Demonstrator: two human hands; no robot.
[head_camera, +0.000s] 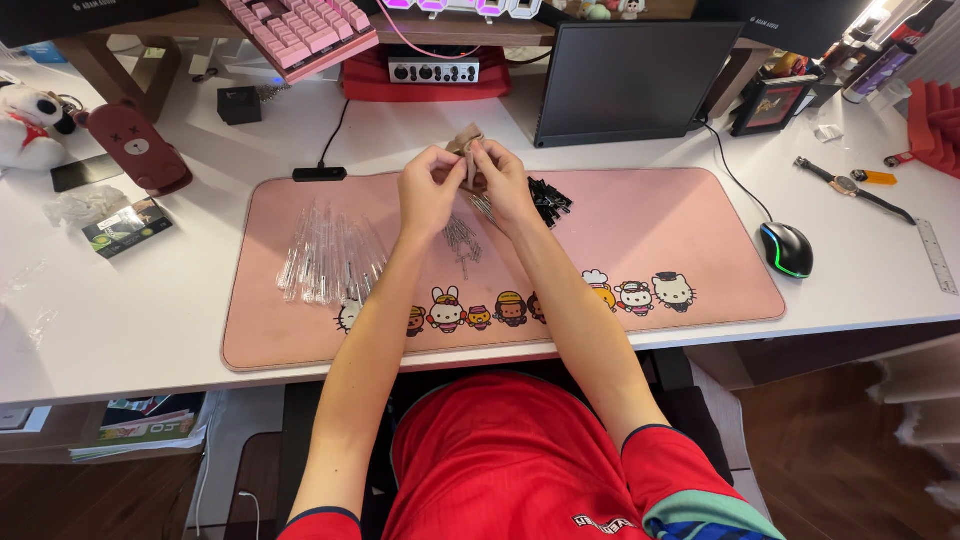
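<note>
Both my hands meet over the far middle of a pink desk mat (650, 250) with cartoon figures along its near edge. My left hand (430, 185) and my right hand (500, 180) pinch a small beige pouch (466, 138) between their fingertips. Just under the hands lies a small heap of thin metal pieces (462, 240). A pile of small black parts (550, 198) sits right of my right hand. Several clear plastic tubes (330, 258) lie in a row left of my left forearm.
A dark monitor (630, 80) stands behind the mat. A black mouse (786, 248), a wristwatch (845, 184) and a ruler (937, 255) lie to the right. A pink keyboard (300, 35), a plush toy (28, 122) and a dark red bear-shaped case (135, 150) are at the back left.
</note>
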